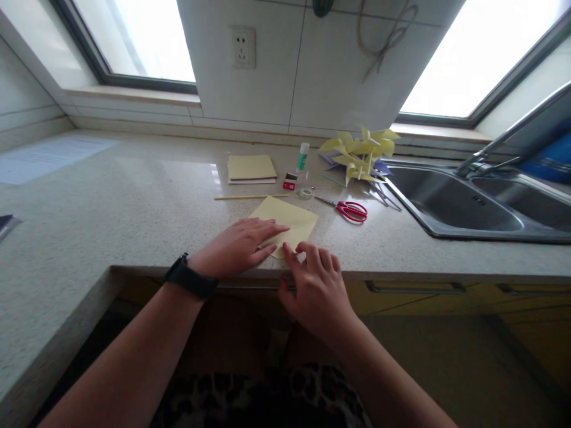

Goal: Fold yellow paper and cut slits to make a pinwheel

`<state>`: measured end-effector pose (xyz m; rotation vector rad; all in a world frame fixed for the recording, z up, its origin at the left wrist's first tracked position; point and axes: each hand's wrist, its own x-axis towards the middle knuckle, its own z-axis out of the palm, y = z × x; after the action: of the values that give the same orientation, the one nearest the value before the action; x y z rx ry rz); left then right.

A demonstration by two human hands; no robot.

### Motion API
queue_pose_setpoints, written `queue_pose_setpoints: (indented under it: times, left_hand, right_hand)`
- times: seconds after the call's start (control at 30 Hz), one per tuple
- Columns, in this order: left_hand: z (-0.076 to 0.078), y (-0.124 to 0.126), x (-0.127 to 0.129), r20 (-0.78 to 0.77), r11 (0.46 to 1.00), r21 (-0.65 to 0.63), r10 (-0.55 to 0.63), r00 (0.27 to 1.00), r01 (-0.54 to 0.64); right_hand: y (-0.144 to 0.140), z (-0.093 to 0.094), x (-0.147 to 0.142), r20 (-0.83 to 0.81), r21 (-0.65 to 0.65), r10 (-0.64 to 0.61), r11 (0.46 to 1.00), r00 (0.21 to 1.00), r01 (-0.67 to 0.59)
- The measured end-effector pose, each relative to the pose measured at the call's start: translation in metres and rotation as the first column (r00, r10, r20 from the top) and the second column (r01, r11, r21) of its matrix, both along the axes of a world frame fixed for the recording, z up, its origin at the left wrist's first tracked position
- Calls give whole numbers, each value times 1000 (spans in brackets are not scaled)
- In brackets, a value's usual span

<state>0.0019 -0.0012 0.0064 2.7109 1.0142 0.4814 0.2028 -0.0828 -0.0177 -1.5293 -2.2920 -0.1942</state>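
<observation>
Pale yellow paper point(289, 220) – creased, flat – pinned under flat left hand point(236, 246), right hand point(319, 285) pinching its corner

Speckled stone counter point(111, 202) under two bright windows point(138, 35), steel sink point(450, 205) at right.

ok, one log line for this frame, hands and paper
left hand: flat on yellow paper | right hand: fingertips pinching its near edge | paper: on counter | scissors: beyond, untouched
</observation>
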Motion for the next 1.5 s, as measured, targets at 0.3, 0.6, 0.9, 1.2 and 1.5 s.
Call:
queue_pose_setpoints:
  times: [0.3,0.6,0.9,1.2,1.5]
  left_hand:
    - [0,-1,0,9,1000,7,-15,1000,15]
    - [-3,0,0,42,1000,-2,-7,999,7]
    - [-5,0,-2,54,1000,-7,3,999,-3]
    - [-5,2,0,62,999,-47,27,998,-24]
    - [-1,-1,3,121,999,-46,10,993,-5]
  right_hand:
    - [3,2,-3,41,-18,-12,1000,999,13]
    - [8,5,-8,28,-45,-44,998,999,45]
    - [13,8,-11,15,-55,-34,998,999,35]
    - [17,7,-15,-6,-49,-36,998,999,36]
    - [17,7,-14,-10,-65,-39,997,999,38]
